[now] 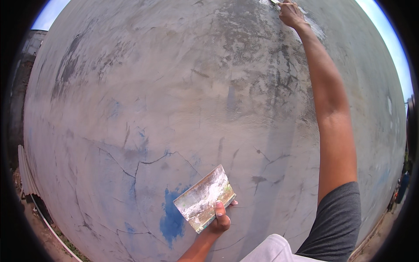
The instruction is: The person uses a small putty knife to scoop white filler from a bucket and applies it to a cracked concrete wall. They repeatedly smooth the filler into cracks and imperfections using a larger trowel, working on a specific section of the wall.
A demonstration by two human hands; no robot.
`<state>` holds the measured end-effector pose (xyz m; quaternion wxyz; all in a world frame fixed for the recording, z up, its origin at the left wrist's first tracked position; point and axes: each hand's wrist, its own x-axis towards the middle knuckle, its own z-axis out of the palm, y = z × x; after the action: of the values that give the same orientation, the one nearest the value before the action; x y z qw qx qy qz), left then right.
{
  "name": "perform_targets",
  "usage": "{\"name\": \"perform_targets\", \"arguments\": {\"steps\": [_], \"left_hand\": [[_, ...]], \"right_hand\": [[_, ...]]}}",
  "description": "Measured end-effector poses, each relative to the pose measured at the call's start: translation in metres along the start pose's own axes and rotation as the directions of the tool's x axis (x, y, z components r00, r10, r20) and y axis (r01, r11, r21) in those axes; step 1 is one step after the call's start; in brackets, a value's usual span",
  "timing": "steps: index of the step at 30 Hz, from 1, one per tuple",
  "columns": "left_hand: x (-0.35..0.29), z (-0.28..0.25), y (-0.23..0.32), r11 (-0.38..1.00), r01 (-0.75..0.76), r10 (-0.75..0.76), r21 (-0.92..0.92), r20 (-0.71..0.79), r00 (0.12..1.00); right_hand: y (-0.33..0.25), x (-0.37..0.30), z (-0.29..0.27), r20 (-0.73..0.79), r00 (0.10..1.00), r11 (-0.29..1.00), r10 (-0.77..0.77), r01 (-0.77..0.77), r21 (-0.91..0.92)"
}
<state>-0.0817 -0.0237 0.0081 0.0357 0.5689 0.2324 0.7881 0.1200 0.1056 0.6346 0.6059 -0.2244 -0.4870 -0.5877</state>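
Note:
My left hand (221, 220) is closed around the lower edge of a flat rectangular board (205, 196), thumb on top. White paste is smeared across the board's middle, with brownish stains along its near side. High up at the top of the view, my right arm is stretched out and my right hand (291, 14) grips a putty knife (275, 1), mostly cut off by the frame's upper edge. Its blade is at the wall beside a patch of fresh white paste (315, 29). The grey plastered wall (183, 109) fills the view, with dark stains below the right hand.
Cracks (136, 170) run over the lower left of the wall, and a blue paint patch (171, 218) shows behind the board. Pale corrugated sheets (27, 170) lean at the far left. A blue object (404, 185) stands at the far right edge.

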Motion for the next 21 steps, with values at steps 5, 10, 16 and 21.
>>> {"name": "perform_targets", "arguments": {"steps": [5, 10, 16, 21], "left_hand": [[-0.003, -0.003, 0.005, 1.000, -0.001, 0.001, 0.001, -0.042, 0.999], [-0.003, -0.004, -0.005, 0.996, -0.071, 0.071, -0.045, -0.003, 0.997], [-0.003, -0.002, -0.006, 0.993, -0.070, 0.071, -0.091, 0.006, 0.997], [-0.004, -0.004, -0.010, 0.995, -0.073, 0.074, -0.072, 0.017, 0.997]], "right_hand": [[-0.062, -0.023, -0.058, 0.229, 0.970, 0.992, -0.086, 0.105, -0.073], [-0.091, -0.039, -0.128, 0.367, 0.930, 0.997, -0.038, 0.062, -0.054], [-0.097, -0.041, -0.122, 0.262, 0.963, 0.996, 0.061, -0.039, -0.085], [-0.103, -0.061, -0.110, 0.292, 0.956, 0.999, -0.028, 0.021, 0.029]]}}
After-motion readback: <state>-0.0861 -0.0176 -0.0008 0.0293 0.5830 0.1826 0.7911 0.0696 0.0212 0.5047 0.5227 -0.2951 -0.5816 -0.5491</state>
